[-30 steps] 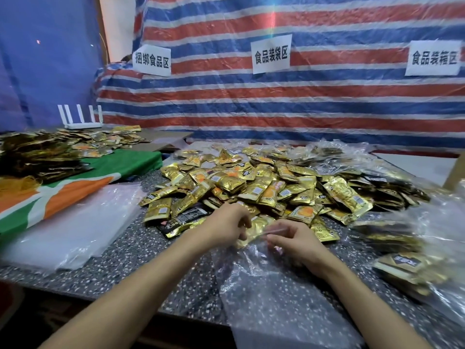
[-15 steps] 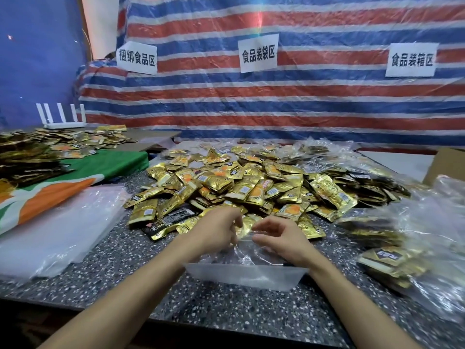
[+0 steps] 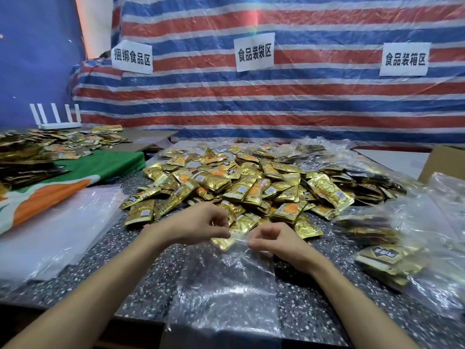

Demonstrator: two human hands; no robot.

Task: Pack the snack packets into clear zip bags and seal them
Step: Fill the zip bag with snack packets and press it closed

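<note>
A clear zip bag (image 3: 224, 280) lies flat on the speckled table (image 3: 141, 253), its mouth pointing at the heap of gold snack packets (image 3: 241, 187). My left hand (image 3: 198, 224) pinches the left side of the bag's mouth between thumb and fingers. My right hand (image 3: 274, 239) pinches the right side of the mouth. One gold packet (image 3: 222, 241) lies right at the opening between my hands; whether it is inside the bag is unclear.
A stack of empty clear bags (image 3: 57, 230) lies at the left beside a green, white and orange cloth (image 3: 75, 177). Filled bags of packets (image 3: 392, 258) sit at the right, with a cardboard box (image 3: 442, 162) behind. A white router (image 3: 56, 119) stands far left.
The bag, folded up off the table half a second ago, now lies spread flat toward the table's front edge. Both hands still pinch its mouth near the packet heap.
</note>
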